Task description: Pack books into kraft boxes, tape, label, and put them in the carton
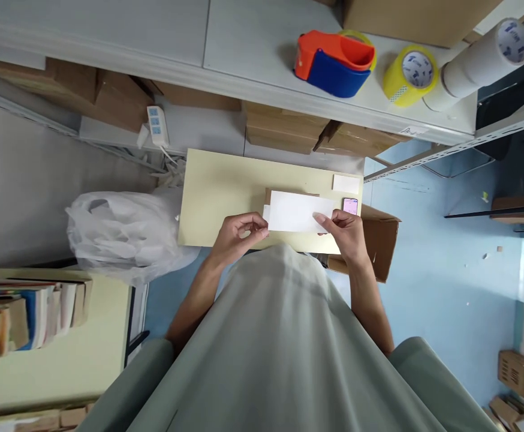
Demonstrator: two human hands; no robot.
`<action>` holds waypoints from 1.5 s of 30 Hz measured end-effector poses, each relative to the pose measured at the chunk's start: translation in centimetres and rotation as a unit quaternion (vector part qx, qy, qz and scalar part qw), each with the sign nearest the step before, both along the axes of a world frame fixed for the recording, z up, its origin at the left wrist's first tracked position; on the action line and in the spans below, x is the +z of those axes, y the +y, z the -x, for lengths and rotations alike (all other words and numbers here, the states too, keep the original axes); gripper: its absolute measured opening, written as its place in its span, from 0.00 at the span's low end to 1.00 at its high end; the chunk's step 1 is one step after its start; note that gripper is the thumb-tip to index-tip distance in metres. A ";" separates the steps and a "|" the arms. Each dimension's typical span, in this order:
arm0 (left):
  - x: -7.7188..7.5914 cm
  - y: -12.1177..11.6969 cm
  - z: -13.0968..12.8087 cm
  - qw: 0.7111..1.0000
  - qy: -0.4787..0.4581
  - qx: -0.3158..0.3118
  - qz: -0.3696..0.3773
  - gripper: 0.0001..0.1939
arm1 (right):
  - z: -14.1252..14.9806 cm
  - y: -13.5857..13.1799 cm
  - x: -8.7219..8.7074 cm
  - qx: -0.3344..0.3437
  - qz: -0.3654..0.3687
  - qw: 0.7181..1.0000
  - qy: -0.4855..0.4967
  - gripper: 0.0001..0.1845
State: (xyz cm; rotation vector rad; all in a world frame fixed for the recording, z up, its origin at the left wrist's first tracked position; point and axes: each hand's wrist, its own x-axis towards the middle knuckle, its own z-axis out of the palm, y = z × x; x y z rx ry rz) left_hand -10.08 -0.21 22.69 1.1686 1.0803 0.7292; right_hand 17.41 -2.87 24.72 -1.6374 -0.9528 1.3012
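A blank white sheet of paper (295,211) lies across the space between my hands, above the pale yellow table (226,180). My right hand (345,231) pinches its right end, thumb on top and fingers beneath. At the sheet's lower left corner, the thumb and fingertips of my left hand (244,234) close on the edge. Behind the sheet shows the brown edge of a cardboard piece (268,195), mostly covered. A second white edge sticks out at the left; whether it belongs to another sheet I cannot tell.
A phone (350,206) and a small white card (345,183) lie at the table's right. An open carton (381,243) stands beside it, a filled plastic bag (127,234) opposite. The shelf above holds a tape dispenser (334,63) and tape rolls (410,75).
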 end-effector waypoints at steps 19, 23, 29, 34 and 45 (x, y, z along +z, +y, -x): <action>0.0 0.6 11.2 0.998 -0.008 0.018 -0.061 0.10 | 11.8 -0.4 1.4 0.001 -0.032 0.997 -0.065 0.25; -0.4 1.0 12.1 0.994 -0.015 0.053 -0.097 0.09 | 12.7 -0.5 1.7 0.073 -0.102 0.991 -0.044 0.19; -0.4 1.3 13.7 0.995 -0.045 0.044 -0.073 0.08 | 13.8 -0.1 1.7 0.112 -0.157 0.980 -0.057 0.20; 0.0 1.4 15.3 0.996 -0.084 0.018 -0.013 0.09 | 14.7 0.4 2.0 0.097 -0.156 0.980 -0.075 0.20; -0.3 2.2 16.4 0.997 -0.074 0.006 -0.010 0.10 | 15.3 1.0 2.1 0.125 -0.151 0.976 -0.094 0.20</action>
